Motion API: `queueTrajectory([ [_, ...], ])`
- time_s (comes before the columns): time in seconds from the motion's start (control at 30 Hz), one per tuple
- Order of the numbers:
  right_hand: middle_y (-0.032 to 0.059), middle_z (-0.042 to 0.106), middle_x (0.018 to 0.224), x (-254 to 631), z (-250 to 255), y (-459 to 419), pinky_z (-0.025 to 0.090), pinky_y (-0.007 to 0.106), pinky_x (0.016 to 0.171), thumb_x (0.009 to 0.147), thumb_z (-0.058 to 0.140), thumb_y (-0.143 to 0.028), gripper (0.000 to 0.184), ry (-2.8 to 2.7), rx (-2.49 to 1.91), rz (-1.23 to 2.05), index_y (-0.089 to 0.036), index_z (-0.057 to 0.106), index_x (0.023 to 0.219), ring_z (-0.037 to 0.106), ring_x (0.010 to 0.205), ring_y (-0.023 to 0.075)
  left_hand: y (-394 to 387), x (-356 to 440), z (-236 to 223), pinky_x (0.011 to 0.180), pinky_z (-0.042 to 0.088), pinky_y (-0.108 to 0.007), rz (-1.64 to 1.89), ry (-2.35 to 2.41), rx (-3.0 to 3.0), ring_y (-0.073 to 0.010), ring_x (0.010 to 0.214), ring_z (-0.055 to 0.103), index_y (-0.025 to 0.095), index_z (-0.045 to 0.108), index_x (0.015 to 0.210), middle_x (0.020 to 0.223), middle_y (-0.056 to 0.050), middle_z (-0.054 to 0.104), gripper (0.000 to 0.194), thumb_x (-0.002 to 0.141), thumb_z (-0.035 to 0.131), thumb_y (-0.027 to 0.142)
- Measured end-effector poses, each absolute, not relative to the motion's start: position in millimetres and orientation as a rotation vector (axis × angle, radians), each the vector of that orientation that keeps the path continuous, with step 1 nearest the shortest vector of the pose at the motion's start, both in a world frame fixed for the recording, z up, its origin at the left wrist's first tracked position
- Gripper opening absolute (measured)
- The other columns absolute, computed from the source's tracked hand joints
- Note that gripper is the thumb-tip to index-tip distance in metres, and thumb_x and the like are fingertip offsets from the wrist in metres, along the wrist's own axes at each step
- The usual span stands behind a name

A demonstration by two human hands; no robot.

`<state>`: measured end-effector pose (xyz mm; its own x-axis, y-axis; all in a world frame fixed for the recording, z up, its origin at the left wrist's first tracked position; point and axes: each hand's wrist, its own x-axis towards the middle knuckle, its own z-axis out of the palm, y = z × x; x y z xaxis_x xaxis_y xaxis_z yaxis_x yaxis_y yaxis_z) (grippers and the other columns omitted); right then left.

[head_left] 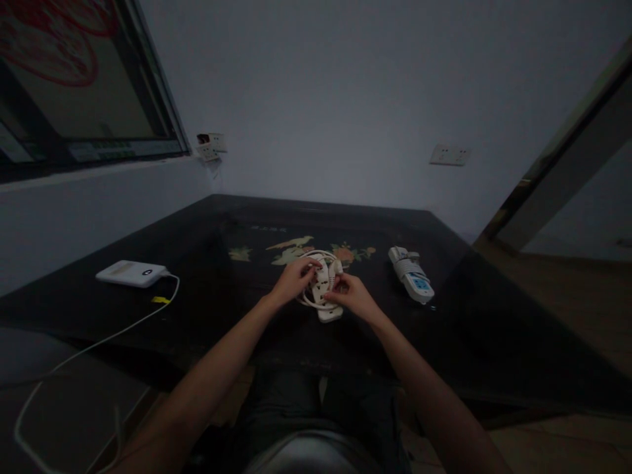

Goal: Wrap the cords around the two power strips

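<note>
A white power strip (330,315) lies lengthwise near the middle of the dark table, with its white cord (307,300) looped in a coil around and over it. My left hand (297,275) is at the coil's upper left, fingers curled over the cord and the strip's far part. On the right side, my right hand (351,293) has its fingers closed on the cord close to the white plug (336,267). Fingertips hide parts of the sockets and of the coil.
To the right lies a second power strip (419,287), its cord wrapped round it. At left, a white power bank (131,273) has a cable (118,330) running off the table edge, near a yellow tag (160,299). Wall sockets (449,155) sit above the table (237,329).
</note>
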<state>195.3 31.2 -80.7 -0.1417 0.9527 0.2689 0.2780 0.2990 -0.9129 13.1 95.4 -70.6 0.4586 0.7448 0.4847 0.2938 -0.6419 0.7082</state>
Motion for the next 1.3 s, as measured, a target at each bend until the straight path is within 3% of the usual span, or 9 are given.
queueTrajectory([
  [0.07,-0.0007,0.060,0.066,195.4,-81.0,31.6,0.043,0.024,0.055,0.061,0.075,-0.035,0.028,-1.616,-1.133,0.917,-0.017,0.056,0.069,0.052,0.058,0.0123,96.4,10.2,-66.8,0.083,0.049,-0.035,1.192,0.878,2.248,-0.0209,0.103,0.058,0.018,0.064,0.093,0.106,-0.009,0.064,0.020,0.082,0.048,0.015],
  [0.13,0.0003,0.061,0.066,196.1,-81.1,32.2,0.044,0.025,0.055,0.062,0.074,-0.037,0.028,-1.589,-1.137,0.946,-0.017,0.056,0.069,0.054,0.059,0.0131,96.0,6.4,-62.0,0.085,0.048,-0.036,1.273,0.912,2.261,-0.0208,0.105,0.056,0.019,0.065,0.093,0.109,-0.008,0.063,0.020,0.081,0.049,0.014],
  [0.33,0.0011,0.062,0.064,195.5,-83.5,33.0,0.045,0.026,0.057,0.064,0.073,-0.038,0.027,-1.568,-1.146,0.985,-0.016,0.058,0.070,0.056,0.061,0.0149,79.2,7.9,-55.0,0.074,0.048,-0.030,1.166,0.901,2.179,-0.0178,0.081,0.062,0.018,0.063,0.099,0.090,-0.005,0.068,0.020,0.086,0.050,0.025],
  [0.53,-0.0017,0.059,0.060,193.0,-78.8,28.5,0.038,0.022,0.052,0.064,0.072,-0.031,0.020,-1.645,-1.171,0.884,-0.015,0.066,0.074,0.050,0.055,0.0116,64.5,27.5,-61.0,0.072,0.048,-0.030,1.068,0.825,2.203,-0.0184,0.078,0.062,0.017,0.056,0.117,0.094,-0.007,0.068,0.043,0.079,0.063,0.037],
  [0.67,0.0015,0.064,0.068,202.5,-70.1,28.2,0.043,0.025,0.059,0.071,0.067,-0.037,0.023,-1.661,-1.094,0.971,-0.015,0.066,0.076,0.057,0.063,0.0145,65.9,29.2,-62.3,0.071,0.048,-0.030,1.122,0.838,2.165,-0.0181,0.077,0.061,0.016,0.059,0.111,0.089,-0.006,0.067,0.036,0.079,0.062,0.032],
  [0.83,-0.0022,0.058,0.064,215.9,-60.8,30.9,0.039,0.022,0.046,0.070,0.064,-0.048,0.031,-1.397,-1.088,0.952,-0.021,0.055,0.082,0.054,0.055,0.0129,62.8,28.3,-63.4,0.063,0.045,-0.026,1.051,0.847,2.146,-0.0156,0.067,0.058,0.015,0.059,0.111,0.077,-0.003,0.065,0.036,0.079,0.061,0.030],
  [1.03,0.0000,0.058,0.074,213.9,-60.4,28.9,0.044,0.023,0.056,0.071,0.068,-0.039,0.028,-1.498,-1.075,0.880,-0.020,0.057,0.089,0.056,0.065,0.0137,54.1,29.1,-65.1,0.064,0.043,-0.024,0.811,0.741,2.342,-0.0149,0.069,0.058,0.018,0.061,0.110,0.079,-0.002,0.065,0.033,0.079,0.058,0.028],
  [1.3,0.0011,0.061,0.079,219.1,-62.6,28.4,0.044,0.024,0.058,0.070,0.069,-0.035,0.032,-1.689,-1.107,0.972,-0.017,0.061,0.095,0.055,0.065,0.0133,61.9,18.1,-64.7,0.064,0.044,-0.024,0.827,0.759,2.321,-0.0153,0.070,0.059,0.015,0.063,0.106,0.081,-0.004,0.066,0.029,0.080,0.057,0.026],
])
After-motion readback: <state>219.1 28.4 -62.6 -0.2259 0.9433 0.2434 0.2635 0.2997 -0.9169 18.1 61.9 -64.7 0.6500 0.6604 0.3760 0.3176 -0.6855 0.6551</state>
